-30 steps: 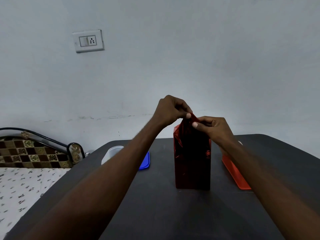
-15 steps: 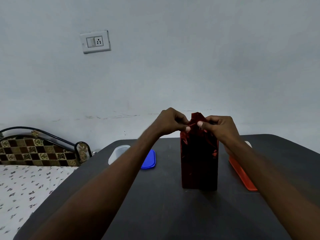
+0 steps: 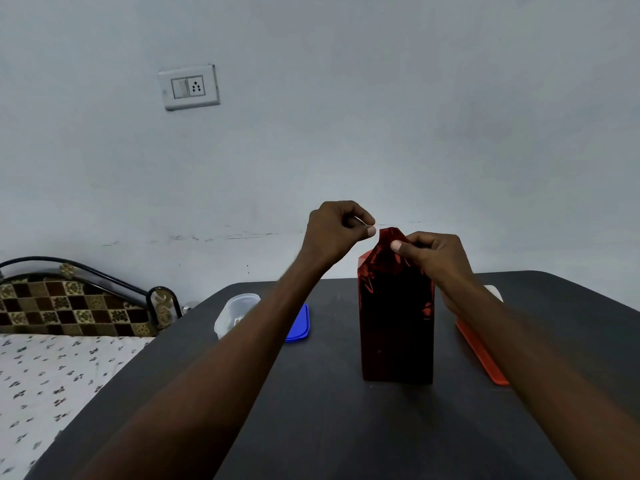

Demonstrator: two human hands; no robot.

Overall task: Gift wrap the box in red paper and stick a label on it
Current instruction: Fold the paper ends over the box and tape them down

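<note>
The box (image 3: 396,323), already sheathed in shiny red paper (image 3: 388,258), stands upright mid-table (image 3: 329,427) so its top flap is reachable. The right hand (image 3: 433,261) pinches the gathered peak to keep the fold shut; the left hand (image 3: 337,233), just beside it, nips something thin and clear, perhaps tape, likely for sealing.

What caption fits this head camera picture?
Right hand pinches red paper atop the upright box; left hand hovers beside.

Bare table (image 3: 329,427) before box (image 3: 396,327); tubs flanking.
</note>
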